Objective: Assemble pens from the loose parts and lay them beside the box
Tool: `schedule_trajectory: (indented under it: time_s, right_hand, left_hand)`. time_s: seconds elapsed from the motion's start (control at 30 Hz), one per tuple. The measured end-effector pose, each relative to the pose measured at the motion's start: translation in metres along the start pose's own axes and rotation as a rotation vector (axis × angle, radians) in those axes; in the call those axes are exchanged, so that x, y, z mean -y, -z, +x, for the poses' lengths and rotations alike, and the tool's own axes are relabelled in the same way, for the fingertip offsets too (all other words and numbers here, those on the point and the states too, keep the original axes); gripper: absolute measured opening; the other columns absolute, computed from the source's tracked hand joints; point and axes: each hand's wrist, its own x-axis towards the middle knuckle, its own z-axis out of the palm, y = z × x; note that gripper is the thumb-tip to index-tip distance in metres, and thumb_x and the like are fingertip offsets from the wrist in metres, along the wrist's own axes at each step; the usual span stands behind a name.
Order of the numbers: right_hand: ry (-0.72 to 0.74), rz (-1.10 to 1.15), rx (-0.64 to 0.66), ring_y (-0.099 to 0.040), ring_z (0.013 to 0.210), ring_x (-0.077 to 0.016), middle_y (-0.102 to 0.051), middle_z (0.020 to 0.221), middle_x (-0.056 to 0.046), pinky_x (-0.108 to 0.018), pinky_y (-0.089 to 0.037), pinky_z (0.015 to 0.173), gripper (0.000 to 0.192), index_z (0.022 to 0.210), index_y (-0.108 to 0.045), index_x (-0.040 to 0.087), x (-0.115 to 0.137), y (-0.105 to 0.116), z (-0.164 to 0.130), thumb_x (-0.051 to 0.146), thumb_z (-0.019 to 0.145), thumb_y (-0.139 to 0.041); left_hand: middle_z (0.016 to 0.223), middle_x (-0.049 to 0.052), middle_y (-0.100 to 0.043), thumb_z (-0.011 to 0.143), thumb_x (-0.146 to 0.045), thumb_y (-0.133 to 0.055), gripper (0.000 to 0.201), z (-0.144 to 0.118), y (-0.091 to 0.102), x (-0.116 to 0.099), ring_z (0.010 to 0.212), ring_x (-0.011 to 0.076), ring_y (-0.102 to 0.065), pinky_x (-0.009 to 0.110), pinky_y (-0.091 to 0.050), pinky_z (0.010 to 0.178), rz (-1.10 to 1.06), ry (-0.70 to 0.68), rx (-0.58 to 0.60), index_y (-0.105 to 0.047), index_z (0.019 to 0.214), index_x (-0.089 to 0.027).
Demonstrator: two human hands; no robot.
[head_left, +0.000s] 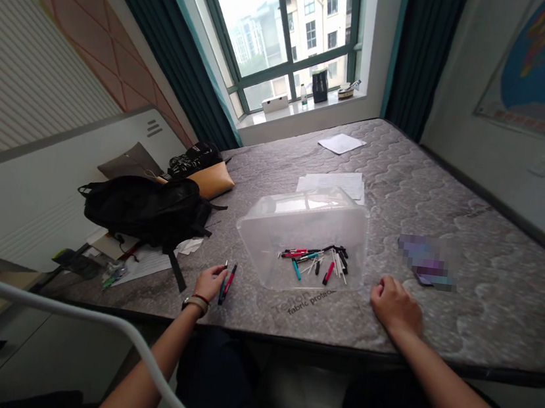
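Note:
My left hand [210, 282] is at the mattress edge, its fingertips pinched on a slim dark pen [221, 292]. Right beside that lies a red and black pen [229, 283]. A clear plastic bin [260, 242] lies on its side between my hands, its opening towards me. Inside are pen parts in several colours: a red barrel [328, 273], a teal barrel [297, 270], black pieces and thin white refills [337, 266]. My right hand [396, 305] rests on the mattress right of the bin, fingers curled in with nothing visible in them.
The grey quilted mattress [488, 310] holds a pixelated, phone-shaped object [427, 261] at right and white papers [342, 144] behind the bin. A black backpack [147, 208] and a tan pouch [213, 180] lie at left. A white curved tube [90, 314] crosses the lower left.

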Motion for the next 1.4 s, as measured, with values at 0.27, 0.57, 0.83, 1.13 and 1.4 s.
schedule_trajectory:
  time_s: [0.27,0.57,0.83,1.13,1.4]
  right_hand:
    - [-0.015,-0.019,0.022,-0.055,0.077,-0.0198,-0.064,0.09,-0.007,-0.03,-0.022,0.059,0.014,0.094,-0.059,0.017,0.001,-0.005,0.001,0.024,0.09,-0.048]
    - [-0.016,-0.015,0.028,-0.056,0.078,-0.0202,-0.064,0.09,-0.006,-0.031,-0.025,0.06,0.015,0.095,-0.059,0.018,0.002,-0.003,0.001,0.025,0.09,-0.047]
    - [-0.04,-0.012,0.097,-0.056,0.084,-0.021,-0.064,0.094,-0.008,-0.03,-0.031,0.065,0.017,0.097,-0.06,0.018,0.007,0.008,0.001,0.024,0.091,-0.046]
    - [-0.056,-0.021,0.137,-0.056,0.089,-0.0221,-0.063,0.099,-0.009,-0.03,-0.034,0.068,0.019,0.101,-0.059,0.018,0.008,0.01,0.0,0.025,0.093,-0.043]
    - [-0.056,-0.009,0.14,-0.056,0.089,-0.0216,-0.063,0.1,-0.008,-0.029,-0.035,0.068,0.018,0.101,-0.058,0.018,0.007,0.01,0.001,0.025,0.094,-0.043]
  left_hand:
    - [0.091,0.013,-0.076,0.076,-0.044,-0.065,0.034,0.05,-0.028,-0.018,0.088,0.0261,-0.07,0.034,-0.051,0.081,0.254,0.0,0.096,-0.076,0.092,-0.015]
    - [0.132,0.014,-0.058,0.083,-0.053,-0.056,0.057,0.022,-0.039,-0.009,0.125,0.0271,-0.052,0.038,-0.04,0.106,0.361,-0.21,0.115,-0.059,0.127,-0.017]
    - [0.149,0.013,-0.041,0.091,-0.023,-0.036,0.052,0.001,-0.082,0.05,0.142,0.0285,-0.031,0.051,-0.032,0.113,0.374,-0.333,0.082,-0.043,0.142,-0.018]
    - [0.147,0.01,-0.047,0.083,-0.014,-0.038,0.057,0.014,-0.079,0.053,0.139,0.0288,-0.038,0.05,-0.033,0.114,0.277,-0.299,-0.022,-0.05,0.138,-0.018]
    - [0.151,0.015,-0.039,0.086,-0.016,-0.036,0.055,0.018,-0.078,0.045,0.141,0.0357,-0.031,0.06,-0.029,0.112,0.323,-0.206,-0.004,-0.049,0.139,-0.015]
